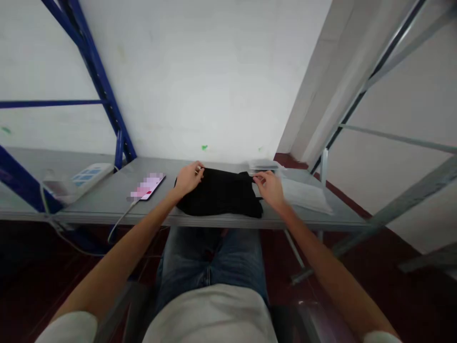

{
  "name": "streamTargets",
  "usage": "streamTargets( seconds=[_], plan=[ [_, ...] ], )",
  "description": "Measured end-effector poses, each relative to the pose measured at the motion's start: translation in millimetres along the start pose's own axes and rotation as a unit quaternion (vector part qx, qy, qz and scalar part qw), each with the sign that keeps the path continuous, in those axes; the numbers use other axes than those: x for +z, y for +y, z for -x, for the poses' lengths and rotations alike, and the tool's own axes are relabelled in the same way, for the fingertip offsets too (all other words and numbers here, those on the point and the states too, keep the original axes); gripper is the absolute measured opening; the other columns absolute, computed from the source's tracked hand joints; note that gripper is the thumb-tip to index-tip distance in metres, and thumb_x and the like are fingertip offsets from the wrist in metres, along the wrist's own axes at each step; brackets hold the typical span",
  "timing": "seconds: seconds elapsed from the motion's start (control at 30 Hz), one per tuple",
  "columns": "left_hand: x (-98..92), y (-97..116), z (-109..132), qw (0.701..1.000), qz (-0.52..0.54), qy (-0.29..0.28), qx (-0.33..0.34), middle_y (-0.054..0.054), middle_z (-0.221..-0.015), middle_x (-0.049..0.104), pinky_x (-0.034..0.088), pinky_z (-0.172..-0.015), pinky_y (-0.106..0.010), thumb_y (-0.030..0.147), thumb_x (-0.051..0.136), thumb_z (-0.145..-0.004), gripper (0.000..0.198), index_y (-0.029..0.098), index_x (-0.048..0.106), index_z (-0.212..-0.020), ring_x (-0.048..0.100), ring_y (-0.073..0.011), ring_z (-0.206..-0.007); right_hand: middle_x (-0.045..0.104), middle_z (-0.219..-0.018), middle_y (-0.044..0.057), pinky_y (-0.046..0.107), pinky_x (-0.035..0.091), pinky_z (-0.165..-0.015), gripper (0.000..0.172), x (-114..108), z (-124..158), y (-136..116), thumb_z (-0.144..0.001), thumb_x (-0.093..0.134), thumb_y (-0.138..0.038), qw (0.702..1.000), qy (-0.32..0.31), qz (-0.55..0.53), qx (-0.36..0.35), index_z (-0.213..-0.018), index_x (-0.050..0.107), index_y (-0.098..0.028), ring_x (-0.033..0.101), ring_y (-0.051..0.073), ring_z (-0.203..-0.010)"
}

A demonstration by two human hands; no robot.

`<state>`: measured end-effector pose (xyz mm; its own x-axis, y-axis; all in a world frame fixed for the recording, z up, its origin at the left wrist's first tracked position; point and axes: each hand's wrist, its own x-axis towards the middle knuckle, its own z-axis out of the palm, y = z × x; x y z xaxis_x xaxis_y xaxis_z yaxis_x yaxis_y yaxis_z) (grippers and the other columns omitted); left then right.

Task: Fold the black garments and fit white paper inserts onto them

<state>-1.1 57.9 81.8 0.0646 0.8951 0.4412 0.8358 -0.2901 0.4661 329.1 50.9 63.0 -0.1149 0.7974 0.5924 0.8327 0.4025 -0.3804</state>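
Note:
A piece of black cloth [221,193], perhaps a garment, lies spread on the grey shelf top [103,200] in front of me. Its near edge reaches the shelf's front edge. My left hand [190,178] pinches the cloth at its far left corner, fingers curled together. On the other side, my right hand [269,188] grips the far right corner between thumb and fingers. The exact kind of garment cannot be made out.
Left of the cloth lies a phone [148,186] with a white cable [123,216]. Farther left is a white power strip [89,178] beside a blue upright [103,90]. On the right are a clear plastic box [263,165] and white flat packs [305,194]. A white wall [214,85] stands behind.

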Motion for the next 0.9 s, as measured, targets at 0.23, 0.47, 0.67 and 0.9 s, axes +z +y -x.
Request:
streamTargets(
  seconds=[0.23, 0.47, 0.67, 0.9],
  plan=[
    [15.5, 6, -50, 0.995, 0.065, 0.078, -0.020, -0.001, -0.080, 0.075, 0.055, -0.076, -0.027, 0.028, 0.048, -0.102, 0.024, 0.021, 0.066, -0.116, 0.072, -0.0154, -0.064, 0.077, -0.111, 0.012, 0.037, 0.050, -0.093, 0.032, 1, -67, -10, -0.104, 0.051, -0.037, 0.995, 0.048, 0.014, 0.092, -0.112, 0.077, -0.020, 0.071, 0.026, -0.094],
    [34.2, 15, -61, 0.996, -0.054, 0.026, -0.065, -0.014, -0.101, 0.078, 0.054, -0.094, -0.037, 0.026, 0.043, -0.105, 0.033, 0.015, 0.064, -0.128, 0.075, -0.0260, -0.096, 0.073, -0.121, 0.014, 0.039, 0.052, -0.093, 0.028, 30, -74, -14, -0.102, 0.054, -0.031, 0.977, 0.013, 0.064, 0.204, -0.118, 0.075, -0.020, 0.069, 0.029, -0.108],
    [52.1, 38, -30, 0.988, -0.146, -0.028, 0.032, -0.022, -0.136, 0.065, 0.050, -0.104, -0.049, 0.030, 0.039, -0.106, 0.044, 0.015, 0.050, -0.146, 0.062, -0.0359, -0.129, 0.065, -0.135, 0.017, 0.042, 0.049, -0.103, 0.041, 64, -46, -45, -0.103, 0.039, -0.019, 0.990, 0.021, 0.045, 0.134, -0.133, 0.066, -0.017, 0.064, 0.029, -0.119],
    [72.7, 9, 3, 0.974, -0.168, -0.136, 0.063, -0.016, -0.165, 0.045, 0.020, -0.127, -0.064, 0.050, 0.038, -0.106, 0.058, 0.019, 0.048, -0.154, 0.035, -0.0345, -0.156, 0.051, -0.160, 0.015, 0.049, 0.037, -0.121, 0.049, 87, 10, -70, -0.105, 0.040, -0.027, 0.993, -0.106, 0.047, 0.015, -0.151, 0.054, -0.016, 0.043, 0.030, -0.149]
  ],
)
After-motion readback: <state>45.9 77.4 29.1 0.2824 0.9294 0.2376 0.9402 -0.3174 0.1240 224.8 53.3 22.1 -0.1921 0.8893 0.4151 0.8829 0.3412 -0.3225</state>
